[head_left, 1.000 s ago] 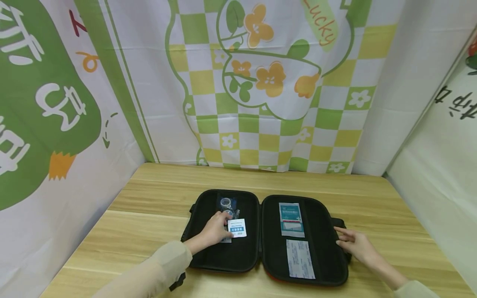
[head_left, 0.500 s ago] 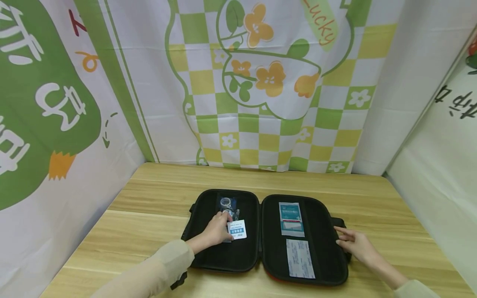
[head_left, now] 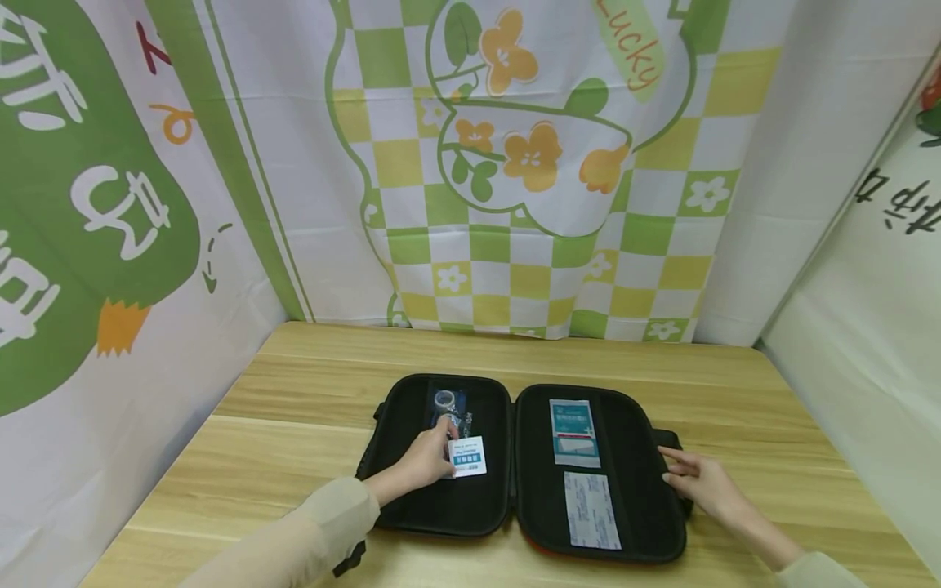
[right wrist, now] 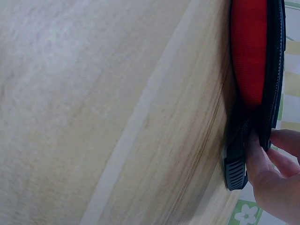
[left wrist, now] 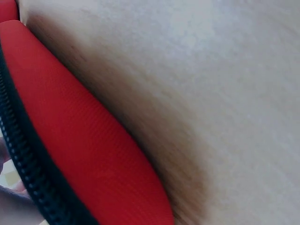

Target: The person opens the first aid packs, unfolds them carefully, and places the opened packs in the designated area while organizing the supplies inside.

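In the head view a black-lined zip case (head_left: 441, 510) lies spread wide on the table, its outside red in both wrist views. My left hand (head_left: 422, 461) is over the left half and pinches the left edge of a small white and blue alcohol pad packet (head_left: 469, 457). Just beyond its fingers are a roll of tape (head_left: 444, 399) and another clear-wrapped item, partly covered by the hand. My right hand (right wrist: 276, 180) grips the rim of the right half, with fingers on both sides of the edge beside a black strap buckle (right wrist: 235, 173).
A teal and white packet (head_left: 575, 433) and a grey-white printed packet (head_left: 592, 510) lie in the right half. The wooden table (head_left: 316, 367) reaches back to a patterned curtain (head_left: 470, 204), with printed cloth at both sides.
The alcohol pad packet has shifted slightly toward the person and turned a little in my left hand. My right hand has stayed on the case rim.
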A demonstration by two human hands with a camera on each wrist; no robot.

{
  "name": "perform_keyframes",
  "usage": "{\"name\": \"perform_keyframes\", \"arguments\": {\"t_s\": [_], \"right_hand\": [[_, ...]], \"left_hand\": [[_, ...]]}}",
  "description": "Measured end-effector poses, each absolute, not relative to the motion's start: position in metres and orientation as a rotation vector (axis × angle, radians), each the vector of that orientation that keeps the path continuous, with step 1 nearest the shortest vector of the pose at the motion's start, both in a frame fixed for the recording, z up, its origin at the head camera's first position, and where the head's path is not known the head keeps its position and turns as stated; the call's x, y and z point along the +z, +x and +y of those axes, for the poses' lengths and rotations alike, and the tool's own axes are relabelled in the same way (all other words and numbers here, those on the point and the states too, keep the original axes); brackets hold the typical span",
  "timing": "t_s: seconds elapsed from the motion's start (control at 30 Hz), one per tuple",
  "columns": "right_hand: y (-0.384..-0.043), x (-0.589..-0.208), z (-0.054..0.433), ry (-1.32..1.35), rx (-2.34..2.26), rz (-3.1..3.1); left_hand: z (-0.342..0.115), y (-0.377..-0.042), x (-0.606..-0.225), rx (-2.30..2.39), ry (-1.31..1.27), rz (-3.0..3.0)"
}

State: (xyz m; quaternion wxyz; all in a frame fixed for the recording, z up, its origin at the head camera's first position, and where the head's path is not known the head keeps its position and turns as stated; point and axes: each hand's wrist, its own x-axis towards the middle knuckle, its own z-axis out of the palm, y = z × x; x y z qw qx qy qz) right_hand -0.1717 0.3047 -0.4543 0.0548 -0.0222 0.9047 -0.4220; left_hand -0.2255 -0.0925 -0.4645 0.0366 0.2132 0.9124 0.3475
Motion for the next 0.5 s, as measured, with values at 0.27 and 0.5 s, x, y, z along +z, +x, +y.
{"name": "perform_keyframes", "arguments": {"t_s": [0.27,0.5], "right_hand": [[-0.172,-0.455,0.305,-0.082,-1.281,2.745],[-0.171,-0.455,0.305,-0.097,-1.301,2.742]], "left_hand": [[-0.1,-0.226,-0.462,1.227,0.677,2.742],[-0.105,-0.224,-0.454,1.337,0.581,2.729]]}}
